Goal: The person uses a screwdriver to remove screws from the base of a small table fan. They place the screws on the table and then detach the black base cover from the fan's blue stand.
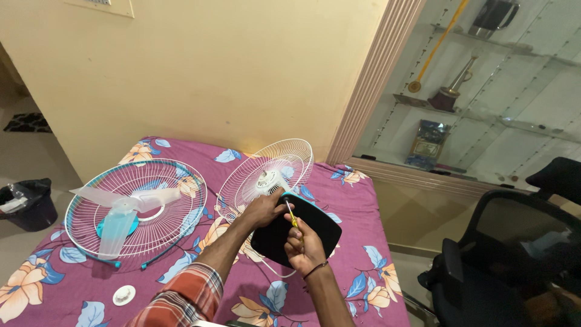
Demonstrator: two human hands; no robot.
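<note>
While the left hand point(261, 209) clamps the black fan motor housing point(296, 237) steady against the rear grille point(266, 175) on the bed point(363, 242), right-hand fingers point(301, 239) pinch a yellow screwdriver point(292, 216), tip at the housing's far edge. Front grille with blade point(136, 206) lies left.

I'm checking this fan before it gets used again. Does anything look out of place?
Yes: the fan is in pieces on the bed. The blade lies loose on one grille, and a white cap sits apart.
</note>
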